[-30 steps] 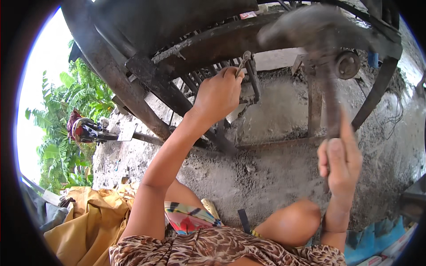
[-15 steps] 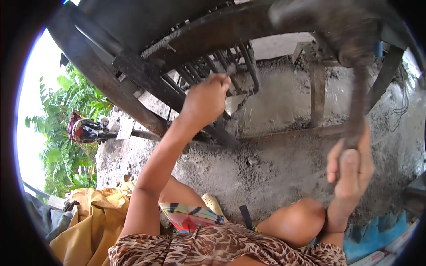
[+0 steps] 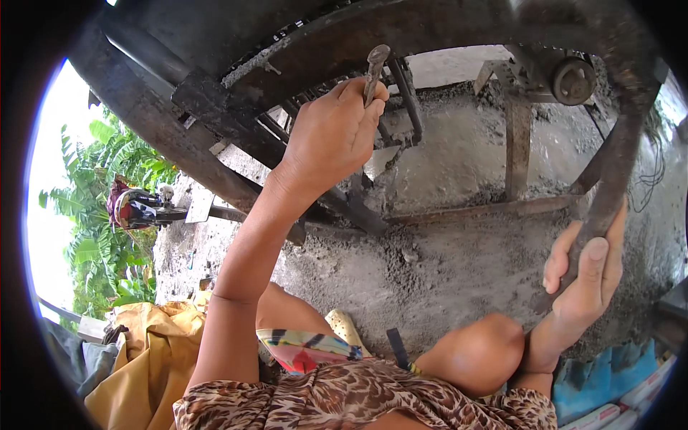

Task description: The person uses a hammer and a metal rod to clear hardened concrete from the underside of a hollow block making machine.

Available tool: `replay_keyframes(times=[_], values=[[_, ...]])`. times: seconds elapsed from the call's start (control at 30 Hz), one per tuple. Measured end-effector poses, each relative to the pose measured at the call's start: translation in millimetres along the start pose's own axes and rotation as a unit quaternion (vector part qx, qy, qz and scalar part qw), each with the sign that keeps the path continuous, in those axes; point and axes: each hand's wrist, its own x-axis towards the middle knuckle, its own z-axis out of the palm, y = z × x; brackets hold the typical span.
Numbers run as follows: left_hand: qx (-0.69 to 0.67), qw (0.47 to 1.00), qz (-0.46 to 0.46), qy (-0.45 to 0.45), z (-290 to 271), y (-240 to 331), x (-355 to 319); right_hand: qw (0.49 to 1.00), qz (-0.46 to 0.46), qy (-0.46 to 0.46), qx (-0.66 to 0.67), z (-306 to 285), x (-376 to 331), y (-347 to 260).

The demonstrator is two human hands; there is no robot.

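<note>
My left hand (image 3: 333,136) is closed around a short metal rod with a flattened, rounded head (image 3: 376,61). That head points up in front of a dark curved metal beam (image 3: 322,61); the rod's lower end is hidden by my fist. My right hand (image 3: 588,276) grips the handle of a hammer (image 3: 609,186) on the right. The hammer's upper part is smeared by motion at the upper right, apart from the rod. Below the beam, behind my left hand, hang several dark parallel metal bars (image 3: 405,100).
A rusty metal frame with an upright leg (image 3: 517,150) and a low crossbar (image 3: 487,213) stands on wet grey ground (image 3: 459,279). A motorcycle (image 3: 143,204) and green plants are at left. Yellow-brown cloth (image 3: 154,351) lies lower left, a blue sheet (image 3: 609,380) lower right.
My left hand has shifted slightly right, and the rod's head now shows higher, against the beam. My right hand and the hammer have swung to the right, away from the rod.
</note>
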Motion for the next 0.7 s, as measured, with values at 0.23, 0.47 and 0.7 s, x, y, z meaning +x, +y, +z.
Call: replay_keyframes(times=[0.23,0.47,0.7], values=[[0.003,0.999,0.013,0.034,7.5,-2.5,0.5,0.989,-0.136,-0.003,0.052,10.3,7.7,1.4],[0.013,0.999,-0.037,-0.010,14.6,-6.7,-8.6,0.993,0.038,-0.109,-0.002,11.3,-2.0,10.9],[0.031,0.999,-0.015,-0.020,0.7,0.3,-4.2,0.996,-0.081,0.020,0.019,7.3,-2.9,3.4]])
